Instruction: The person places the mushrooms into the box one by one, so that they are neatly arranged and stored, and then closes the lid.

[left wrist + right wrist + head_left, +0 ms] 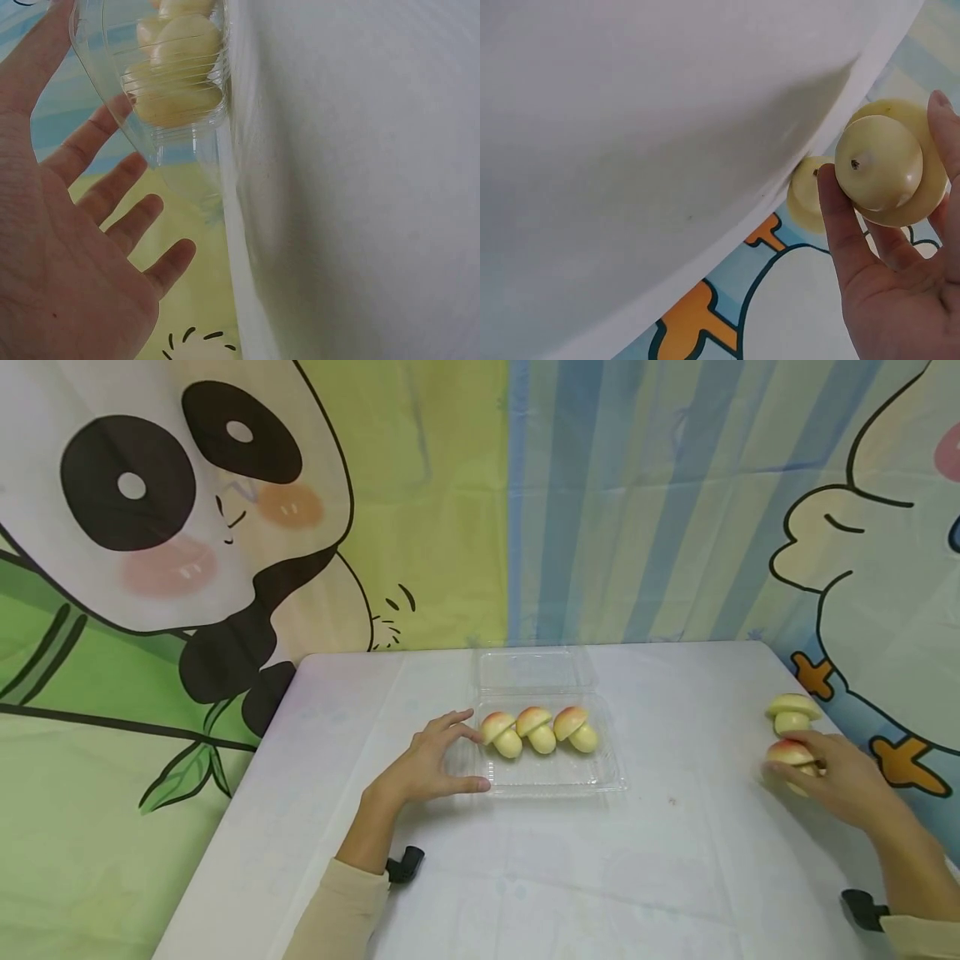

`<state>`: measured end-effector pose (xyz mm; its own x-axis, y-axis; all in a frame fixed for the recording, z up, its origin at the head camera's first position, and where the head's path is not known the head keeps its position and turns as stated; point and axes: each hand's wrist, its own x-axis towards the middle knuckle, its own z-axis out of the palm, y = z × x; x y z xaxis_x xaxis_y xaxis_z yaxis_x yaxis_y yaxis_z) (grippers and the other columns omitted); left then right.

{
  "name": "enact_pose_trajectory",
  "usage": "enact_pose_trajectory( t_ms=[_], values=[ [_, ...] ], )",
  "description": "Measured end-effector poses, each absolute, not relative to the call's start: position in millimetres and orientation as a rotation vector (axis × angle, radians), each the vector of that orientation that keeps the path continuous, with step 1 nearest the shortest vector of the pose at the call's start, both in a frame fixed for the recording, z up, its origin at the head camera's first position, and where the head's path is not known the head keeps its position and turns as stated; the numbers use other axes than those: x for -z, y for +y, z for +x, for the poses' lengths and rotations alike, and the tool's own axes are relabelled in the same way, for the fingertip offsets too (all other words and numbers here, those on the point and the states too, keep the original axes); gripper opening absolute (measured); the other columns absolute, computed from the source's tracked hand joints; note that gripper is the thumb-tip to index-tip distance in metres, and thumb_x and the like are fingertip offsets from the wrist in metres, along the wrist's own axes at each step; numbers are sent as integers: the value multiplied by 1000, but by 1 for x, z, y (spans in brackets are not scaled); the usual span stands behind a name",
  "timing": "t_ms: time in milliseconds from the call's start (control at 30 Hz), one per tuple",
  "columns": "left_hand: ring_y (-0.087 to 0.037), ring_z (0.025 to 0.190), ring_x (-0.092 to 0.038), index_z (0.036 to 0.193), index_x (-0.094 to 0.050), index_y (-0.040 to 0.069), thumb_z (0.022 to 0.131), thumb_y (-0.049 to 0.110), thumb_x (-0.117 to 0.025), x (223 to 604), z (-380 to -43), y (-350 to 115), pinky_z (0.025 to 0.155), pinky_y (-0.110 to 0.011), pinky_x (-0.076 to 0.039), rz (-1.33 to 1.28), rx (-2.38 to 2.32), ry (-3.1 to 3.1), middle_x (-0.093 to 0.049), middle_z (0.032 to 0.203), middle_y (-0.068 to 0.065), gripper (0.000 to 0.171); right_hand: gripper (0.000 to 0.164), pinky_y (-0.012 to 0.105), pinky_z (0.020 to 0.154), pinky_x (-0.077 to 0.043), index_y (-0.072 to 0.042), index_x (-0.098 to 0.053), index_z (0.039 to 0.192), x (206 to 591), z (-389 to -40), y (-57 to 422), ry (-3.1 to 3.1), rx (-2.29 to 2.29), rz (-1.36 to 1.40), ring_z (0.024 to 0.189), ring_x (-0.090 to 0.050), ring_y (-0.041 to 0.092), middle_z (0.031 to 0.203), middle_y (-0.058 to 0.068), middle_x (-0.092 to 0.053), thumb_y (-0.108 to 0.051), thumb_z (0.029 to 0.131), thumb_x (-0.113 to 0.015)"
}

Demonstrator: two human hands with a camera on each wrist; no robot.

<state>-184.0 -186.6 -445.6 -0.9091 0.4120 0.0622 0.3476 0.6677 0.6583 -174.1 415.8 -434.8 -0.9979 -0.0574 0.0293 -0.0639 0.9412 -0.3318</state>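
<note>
On the white table, a clear plastic clamshell box point(551, 777) lies with its lid folded back. Three yellow toy mushrooms point(538, 731) with reddish caps stand in a row inside it. My left hand point(431, 764) is at the box's left side, thumb and fingers spread, fingertips right at the rim. Over at the table's right edge, my right hand point(851, 781) grips another toy mushroom point(881, 161) by its cap, thumb on one side and fingers on the other. The rounded base of its stem faces the right wrist camera.
One more toy mushroom point(792, 713) stands just beyond the right hand, near the table's right edge. Behind the table point(585, 877) hangs a printed cloth point(420, 510) with a panda and stripes. Both wrists carry a small black device.
</note>
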Motion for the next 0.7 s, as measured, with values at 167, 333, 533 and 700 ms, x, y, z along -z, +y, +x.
enact_pose_trajectory(
  t_ms=[167,333,533,700],
  values=[
    [-28,154,-23,125,-65,30,72,73,-80,446,-185,-187,116,-68,-26,636,-1070,2786,-30,166,11,70,75,59,70,-47,5,-46,142,434,-178,405,-3054,-580,138,98,-50,51,123,40,-46,-49,95,-71],
    [-28,154,-23,125,-64,30,73,73,-80,446,-187,-186,117,-67,-25,641,-1063,2788,-30,166,11,70,73,60,74,-47,4,-47,143,436,-181,395,-3002,-620,185,102,-49,51,129,39,-46,-44,95,-73],
    [-29,154,-24,125,-65,29,73,72,-80,445,-187,-186,117,-69,-23,656,-1077,2783,-31,166,10,70,64,48,73,-46,1,-53,140,435,-183,384,-2944,-673,251,103,-52,47,129,34,-51,-39,95,-75],
    [-29,154,-23,125,-65,29,73,72,-80,445,-185,-187,116,-69,-24,634,-1072,2773,-30,166,10,70,63,42,71,-46,-1,-54,140,430,-186,371,-2931,-694,263,102,-53,45,128,31,-52,-41,95,-74]
  ],
)
